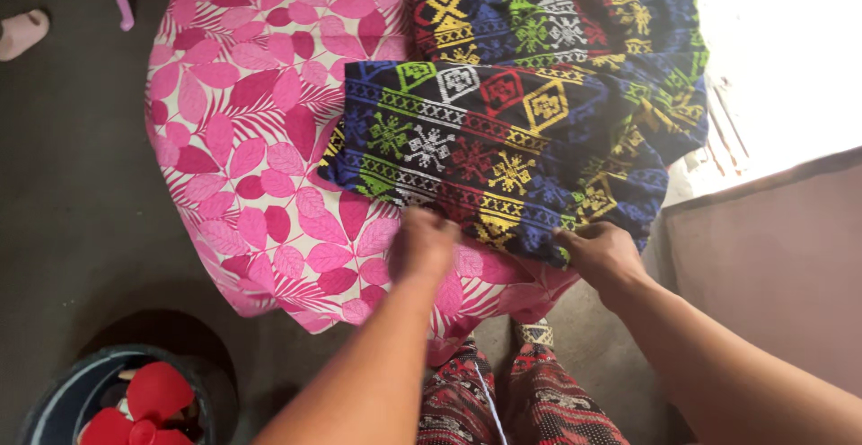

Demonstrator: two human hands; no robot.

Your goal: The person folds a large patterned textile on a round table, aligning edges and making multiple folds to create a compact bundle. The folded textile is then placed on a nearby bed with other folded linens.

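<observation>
We see the left hand (422, 243) and right hand (600, 252) each pinching the near hem of the dark patterned cloth (503, 131), pulling it flat across the pink leaf-print tabletop (242, 140).

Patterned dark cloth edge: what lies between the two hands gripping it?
In the head view, only the cloth's near hem over the pink leaf cover spans left hand to right hand.

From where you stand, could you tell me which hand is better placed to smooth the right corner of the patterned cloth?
The right hand. It already rests on the patterned cloth at its near right corner, while the left hand sits at the middle of the near edge.
</observation>
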